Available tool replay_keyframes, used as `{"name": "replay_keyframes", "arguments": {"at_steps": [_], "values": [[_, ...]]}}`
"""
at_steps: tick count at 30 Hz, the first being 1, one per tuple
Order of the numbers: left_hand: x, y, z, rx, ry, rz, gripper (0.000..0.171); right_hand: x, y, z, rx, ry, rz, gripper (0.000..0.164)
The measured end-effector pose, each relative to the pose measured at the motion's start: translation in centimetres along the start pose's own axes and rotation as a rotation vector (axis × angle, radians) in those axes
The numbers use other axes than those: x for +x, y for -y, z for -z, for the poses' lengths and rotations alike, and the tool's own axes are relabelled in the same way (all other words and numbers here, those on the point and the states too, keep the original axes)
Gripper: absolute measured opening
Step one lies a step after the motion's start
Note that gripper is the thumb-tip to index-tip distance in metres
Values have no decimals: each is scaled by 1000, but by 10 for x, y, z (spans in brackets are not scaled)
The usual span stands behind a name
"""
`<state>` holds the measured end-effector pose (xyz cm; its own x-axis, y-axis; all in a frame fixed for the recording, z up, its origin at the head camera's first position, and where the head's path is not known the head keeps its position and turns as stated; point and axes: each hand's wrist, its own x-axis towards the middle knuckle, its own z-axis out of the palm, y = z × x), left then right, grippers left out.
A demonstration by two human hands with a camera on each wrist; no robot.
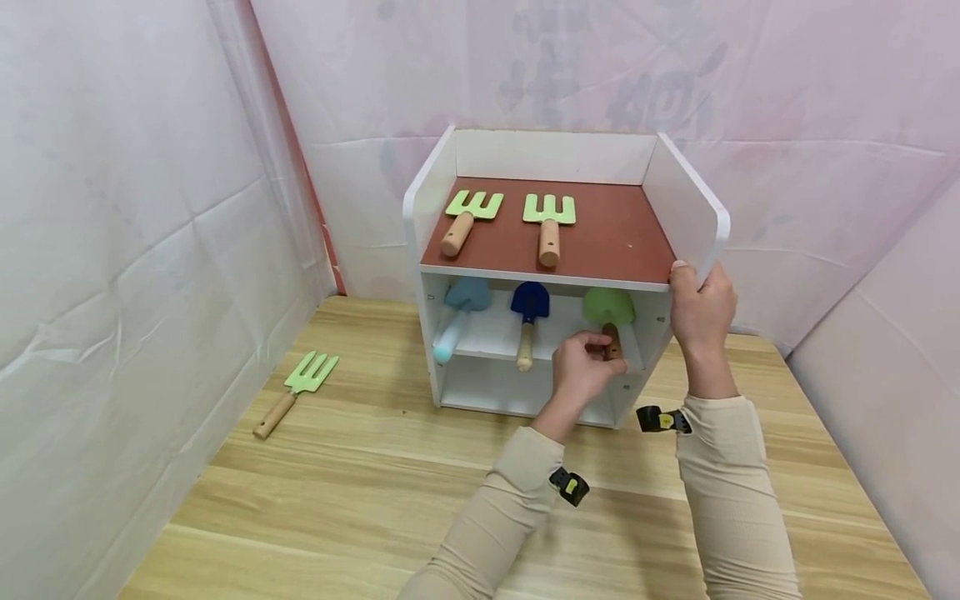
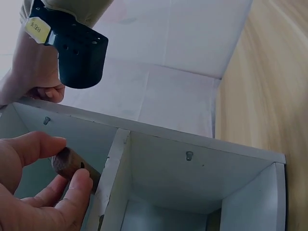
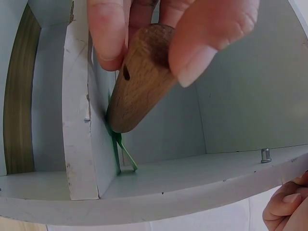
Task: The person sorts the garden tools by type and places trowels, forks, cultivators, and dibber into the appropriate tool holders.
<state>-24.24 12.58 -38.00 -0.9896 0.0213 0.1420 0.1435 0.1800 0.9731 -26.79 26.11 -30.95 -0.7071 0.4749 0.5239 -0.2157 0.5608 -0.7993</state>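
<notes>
My left hand (image 1: 583, 371) pinches the brown wooden handle of a green trowel (image 1: 609, 305) between thumb and fingertips. The trowel lies on the middle shelf (image 1: 491, 329) at the right, its blade inward and its handle toward the front edge. In the right wrist view the handle (image 3: 140, 82) tilts, with the green blade partly hidden behind it. My right hand (image 1: 703, 312) grips the front of the cabinet's right side panel (image 1: 688, 196), thumb near the top board. Left of the trowel lie a dark blue trowel (image 1: 531, 300) and a light blue trowel (image 1: 467, 295).
Two green hand forks, one left (image 1: 459, 233) and one right (image 1: 550, 237), lie on the cabinet's brown top (image 1: 615, 233). A third green fork (image 1: 277, 412) lies on the wooden table (image 1: 337, 500) at the left. Pale sheets (image 1: 150, 208) hang around the table.
</notes>
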Motion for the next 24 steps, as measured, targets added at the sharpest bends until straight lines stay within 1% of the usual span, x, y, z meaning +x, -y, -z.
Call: {"name": "replay_keyframes", "arguments": {"at_steps": [3, 9, 14, 18, 21, 24], "values": [[0, 0, 0, 7, 6, 8, 23, 0, 0, 0, -3, -1, 0, 36], [-3, 0, 1, 14, 9, -20, 25, 0, -1, 0, 5, -3, 0, 35], [-9, -1, 6, -10, 1, -37, 24, -1, 0, -1, 7, 5, 2, 34], [-17, -3, 12, -12, 2, -34, 25, -2, 0, -1, 3, 5, -8, 36], [-22, -5, 16, 9, 16, -30, 26, -1, 1, 0, -3, -2, -10, 34], [-27, -6, 20, 66, 43, -45, 26, -1, 0, 0, -10, -10, -11, 32]]}}
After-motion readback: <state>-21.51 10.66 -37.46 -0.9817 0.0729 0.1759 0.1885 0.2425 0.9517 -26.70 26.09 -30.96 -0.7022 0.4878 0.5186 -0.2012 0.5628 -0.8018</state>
